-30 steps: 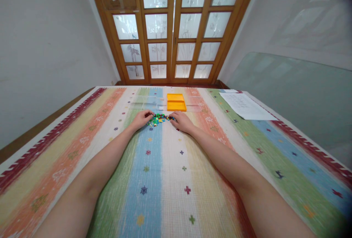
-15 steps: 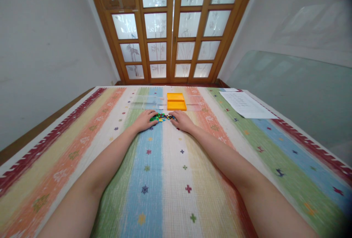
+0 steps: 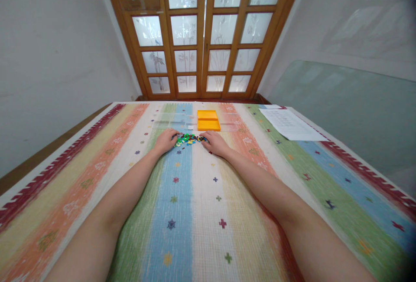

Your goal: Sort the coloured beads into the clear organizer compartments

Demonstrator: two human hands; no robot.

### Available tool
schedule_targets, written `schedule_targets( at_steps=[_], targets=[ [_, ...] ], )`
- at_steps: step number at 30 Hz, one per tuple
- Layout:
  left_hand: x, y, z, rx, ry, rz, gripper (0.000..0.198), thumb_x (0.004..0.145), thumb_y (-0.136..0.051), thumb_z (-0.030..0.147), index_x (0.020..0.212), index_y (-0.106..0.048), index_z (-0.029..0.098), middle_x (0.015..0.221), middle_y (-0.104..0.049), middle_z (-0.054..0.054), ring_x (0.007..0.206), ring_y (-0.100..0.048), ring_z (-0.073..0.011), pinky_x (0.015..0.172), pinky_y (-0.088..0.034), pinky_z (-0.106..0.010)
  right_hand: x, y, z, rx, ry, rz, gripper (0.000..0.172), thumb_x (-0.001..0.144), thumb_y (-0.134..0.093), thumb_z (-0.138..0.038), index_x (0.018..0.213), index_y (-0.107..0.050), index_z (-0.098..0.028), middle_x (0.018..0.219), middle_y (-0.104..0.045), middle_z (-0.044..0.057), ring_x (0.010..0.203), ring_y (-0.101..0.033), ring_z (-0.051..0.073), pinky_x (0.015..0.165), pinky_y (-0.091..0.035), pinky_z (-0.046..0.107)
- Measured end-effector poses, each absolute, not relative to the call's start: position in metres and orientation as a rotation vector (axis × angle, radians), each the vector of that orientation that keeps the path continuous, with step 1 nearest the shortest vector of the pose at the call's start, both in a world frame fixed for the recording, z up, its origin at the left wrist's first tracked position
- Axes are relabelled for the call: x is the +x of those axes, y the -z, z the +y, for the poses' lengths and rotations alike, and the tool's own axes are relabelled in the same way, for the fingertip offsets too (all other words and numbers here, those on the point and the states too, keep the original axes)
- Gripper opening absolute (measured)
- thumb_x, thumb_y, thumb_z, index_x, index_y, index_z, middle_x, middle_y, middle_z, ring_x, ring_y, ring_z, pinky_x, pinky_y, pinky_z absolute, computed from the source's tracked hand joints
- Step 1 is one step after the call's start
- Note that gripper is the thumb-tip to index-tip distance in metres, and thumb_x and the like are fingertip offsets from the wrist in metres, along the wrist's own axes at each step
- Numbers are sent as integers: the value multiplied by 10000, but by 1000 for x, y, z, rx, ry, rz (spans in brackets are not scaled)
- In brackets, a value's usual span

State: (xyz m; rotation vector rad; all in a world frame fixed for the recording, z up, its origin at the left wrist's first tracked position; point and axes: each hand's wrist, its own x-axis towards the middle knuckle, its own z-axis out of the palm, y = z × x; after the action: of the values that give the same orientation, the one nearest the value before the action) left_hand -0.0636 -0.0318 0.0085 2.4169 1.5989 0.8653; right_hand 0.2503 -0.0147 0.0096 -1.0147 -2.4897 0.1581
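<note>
Just nearer than the orange tray (image 3: 209, 125), the left hand (image 3: 166, 141) and right hand (image 3: 215, 143), both loosely curled, flank 1 heap of small pieces (image 3: 188, 139); whether either grips any, I cannot tell. Low, gentle strokes should limit scattering.

The striped, cloth-covered surface (image 3: 206, 212) bears small coloured pieces (image 3: 187, 139), a yellow box (image 3: 208, 125), clear plastic (image 3: 173, 121) and paper (image 3: 290, 124).

One multicolored pile (image 3: 187, 138), one two-section orange tray (image 3: 208, 125).
</note>
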Motion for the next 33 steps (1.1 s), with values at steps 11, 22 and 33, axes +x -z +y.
schedule_targets(
  at_steps=[11,22,33],
  targets=[
    [-90,-9,-25,2375,-781,1314,342,821,-609,191,1114,-783,214,1091,-724,-72,1029,-655,-235,990,-511,-390,251,-9,-15,-1011,-160,-2487,348,1000,-623,-258,1340,-659,-194,1256,-698,119,1187,-613,265,1038,-441,375],
    [-82,-3,-24,2442,-819,1458,240,882,-620,271,1042,-792,223,1023,-710,-79,1001,-638,-259,979,-489,-416,251,-7,-13,-994,-137,-2479,335,1004,-625,-264,1326,-667,-182,1246,-698,118,1178,-615,266,1033,-446,372],
    [-88,-6,-23,2281,-947,1405,207,821,-632,270,969,-749,186,961,-686,-56,858,-609,-205,815,-492,-340,251,-8,-14,-990,-160,-2475,328,999,-628,-254,1318,-674,-193,1243,-698,118,1175,-614,267,1026,-444,372]
  ],
)
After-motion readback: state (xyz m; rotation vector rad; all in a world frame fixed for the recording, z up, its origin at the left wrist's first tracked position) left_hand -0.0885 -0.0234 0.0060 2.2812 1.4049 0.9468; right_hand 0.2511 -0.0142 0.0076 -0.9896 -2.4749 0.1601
